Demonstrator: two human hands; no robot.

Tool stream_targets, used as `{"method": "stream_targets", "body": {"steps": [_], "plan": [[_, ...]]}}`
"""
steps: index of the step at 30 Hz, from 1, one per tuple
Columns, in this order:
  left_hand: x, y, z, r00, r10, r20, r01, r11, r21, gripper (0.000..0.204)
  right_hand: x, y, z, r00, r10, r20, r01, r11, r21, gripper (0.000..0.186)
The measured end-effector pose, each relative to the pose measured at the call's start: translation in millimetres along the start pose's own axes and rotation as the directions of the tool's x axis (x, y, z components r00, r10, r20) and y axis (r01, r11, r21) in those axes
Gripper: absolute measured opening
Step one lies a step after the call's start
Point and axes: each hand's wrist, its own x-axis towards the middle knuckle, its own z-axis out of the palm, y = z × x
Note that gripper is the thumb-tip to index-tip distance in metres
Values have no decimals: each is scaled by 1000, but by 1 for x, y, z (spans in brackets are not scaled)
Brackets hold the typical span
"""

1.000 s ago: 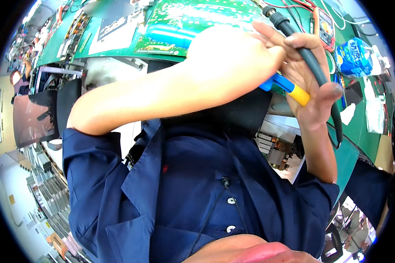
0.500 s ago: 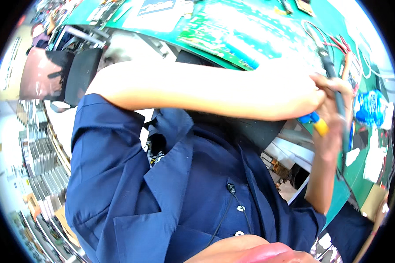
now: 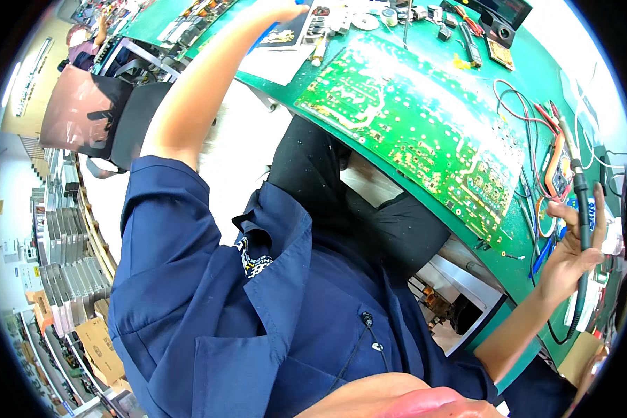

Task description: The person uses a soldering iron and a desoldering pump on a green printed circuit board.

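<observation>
Right hand (image 3: pixel 571 261): thumb and fingers clamped on the dark handle of a soldering iron (image 3: pixel 582 216), which stands nearly upright in the grasp, one finger raised beside it; its cable (image 3: pixel 563 339) loops below the hand. Left hand (image 3: pixel 285 10): at the top edge, well apart from the right, beyond its own outstretched forearm; a blue tool (image 3: pixel 262 37) shows at its underside, but whether the fingers are together on it cannot be told. Green circuit board (image 3: pixel 411 132): one, large, flat on the green table (image 3: pixel 522 83), left of the right hand and touched by neither. Orange-edged meter (image 3: pixel 559 167): just beyond the right hand, with red and black leads (image 3: pixel 514 104) left of it. Blue pen (image 3: pixel 541 256): beside the right hand, on its left. White sheet (image 3: pixel 279 67): nearer the body than the left hand, partly under a dark card (image 3: pixel 290 33). White disc (image 3: pixel 364 21): right of the left hand. Chair (image 3: pixel 83 115): left of the left forearm. Brown box (image 3: pixel 579 357): below the right hand.
</observation>
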Motion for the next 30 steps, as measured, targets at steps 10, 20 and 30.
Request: {"method": "stream_targets", "body": {"steps": [10, 20, 30], "plan": [[-84, 167, -39, 851, 405, -334, -488, 845, -218, 26, -4, -5, -12, 996, -53, 70, 69, 965, -252, 85], [-107, 321, 8, 588, 769, -249, -766, 432, -476, 17, 2, -18, 5, 977, 1, 214, 86, 913, -400, 32], [-100, 330, 41, 622, 774, -121, -606, 378, -700, 13, 15, -10, 3, 851, -12, 525, 262, 876, -405, 38]]}}
